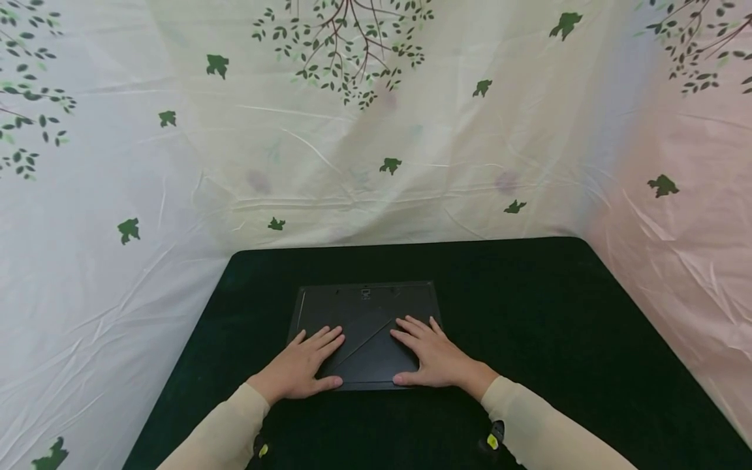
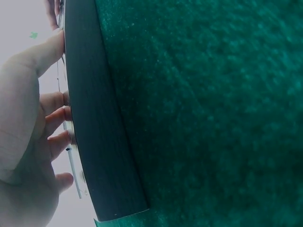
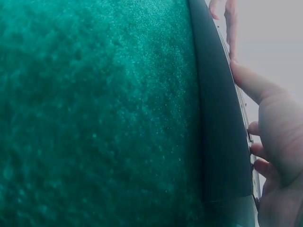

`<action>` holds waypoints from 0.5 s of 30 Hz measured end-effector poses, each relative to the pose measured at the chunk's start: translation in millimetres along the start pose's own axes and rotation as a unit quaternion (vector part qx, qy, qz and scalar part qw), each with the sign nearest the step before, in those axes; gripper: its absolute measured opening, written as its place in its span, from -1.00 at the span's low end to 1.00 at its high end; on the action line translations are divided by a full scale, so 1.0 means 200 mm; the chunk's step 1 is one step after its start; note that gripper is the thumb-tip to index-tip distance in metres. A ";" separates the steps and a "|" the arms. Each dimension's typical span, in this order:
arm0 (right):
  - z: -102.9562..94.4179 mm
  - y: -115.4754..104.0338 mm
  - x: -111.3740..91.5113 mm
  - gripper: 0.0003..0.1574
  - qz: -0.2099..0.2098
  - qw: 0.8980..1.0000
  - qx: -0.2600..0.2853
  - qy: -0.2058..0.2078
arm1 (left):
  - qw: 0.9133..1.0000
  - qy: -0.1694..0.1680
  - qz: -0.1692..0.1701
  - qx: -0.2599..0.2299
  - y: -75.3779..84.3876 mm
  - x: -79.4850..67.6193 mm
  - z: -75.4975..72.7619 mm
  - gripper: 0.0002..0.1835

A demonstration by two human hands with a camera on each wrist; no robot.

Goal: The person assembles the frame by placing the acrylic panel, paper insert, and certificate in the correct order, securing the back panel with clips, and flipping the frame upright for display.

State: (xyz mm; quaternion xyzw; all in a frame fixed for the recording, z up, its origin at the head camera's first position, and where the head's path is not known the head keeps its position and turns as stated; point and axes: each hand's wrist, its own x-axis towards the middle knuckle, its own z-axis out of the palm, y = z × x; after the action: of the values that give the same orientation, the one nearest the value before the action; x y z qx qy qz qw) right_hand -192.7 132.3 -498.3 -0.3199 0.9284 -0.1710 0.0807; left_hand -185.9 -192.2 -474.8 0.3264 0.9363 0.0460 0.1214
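A dark picture frame lies flat with its back up on the dark green tabletop. Near its far edge sits a small metal hanger, and a thin diagonal line crosses the backing. My left hand rests on the left part with fingers spread and straight, its thumb at the near edge. On the right part lies my right hand, fingers likewise extended and thumb at the near edge. Both wrist views show the frame's dark side edge against the cloth, with fingertips touching the back. The frame's front is hidden.
Green cloth covers the table, whose far corners are rounded. Behind and on both sides hangs a pale curtain printed with leaves and branches. Each sleeve has a dark wrist device beneath it.
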 end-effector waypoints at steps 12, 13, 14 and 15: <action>0.01 -0.01 0.00 0.13 0.002 1.000 -0.008 -0.006 | 1.000 -0.001 -0.003 0.000 0.00 0.00 0.00 -0.10; 0.01 0.00 0.00 0.13 0.000 1.000 -0.013 -0.007 | 1.000 -0.001 -0.003 0.000 0.00 0.00 0.00 -0.10; 0.01 0.00 0.00 0.13 -0.001 1.000 -0.017 -0.009 | 1.000 -0.001 -0.003 0.000 0.00 0.00 0.00 -0.09; 0.02 0.00 0.00 0.14 -0.001 1.000 -0.021 -0.011 | 1.000 0.000 -0.003 0.000 0.00 0.00 0.01 -0.10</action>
State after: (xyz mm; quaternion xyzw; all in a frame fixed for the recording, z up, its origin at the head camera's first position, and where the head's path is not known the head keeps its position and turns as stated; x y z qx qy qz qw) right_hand -192.3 130.5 -501.3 -0.3249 0.9304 -0.1476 0.0841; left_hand -186.6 -192.6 -476.1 0.3236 0.9373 0.0453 0.1216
